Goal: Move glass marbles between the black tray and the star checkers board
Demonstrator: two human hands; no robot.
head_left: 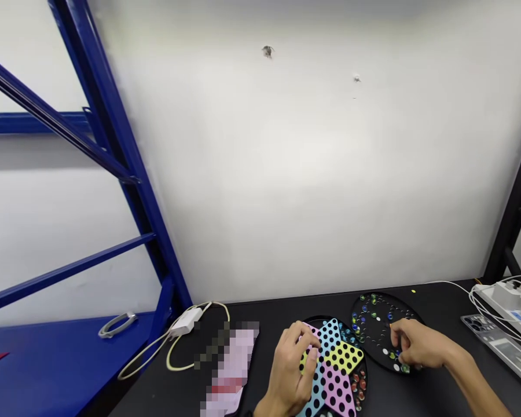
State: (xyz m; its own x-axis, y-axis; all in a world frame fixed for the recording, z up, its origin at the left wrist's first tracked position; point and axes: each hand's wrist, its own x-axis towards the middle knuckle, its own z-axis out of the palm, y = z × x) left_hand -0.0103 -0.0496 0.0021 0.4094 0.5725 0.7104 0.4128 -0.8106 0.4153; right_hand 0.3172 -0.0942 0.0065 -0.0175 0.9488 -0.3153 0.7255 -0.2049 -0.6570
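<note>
Black desk under white wall: left hand [293, 365] fingers curled, steadying board [335, 370]; right hand [417, 343] pinching among marbles [375, 318]; lift one at a time, gently.

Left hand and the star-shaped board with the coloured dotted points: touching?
Touching. In the head view the left hand lies on the star-shaped board, its fingers covering the pink and yellow points with no gap showing.

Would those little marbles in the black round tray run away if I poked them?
Probably. The marbles look round and glossy, so they likely roll and slip. The black tray has a rim that should catch them. The right hand rests among them.
</note>
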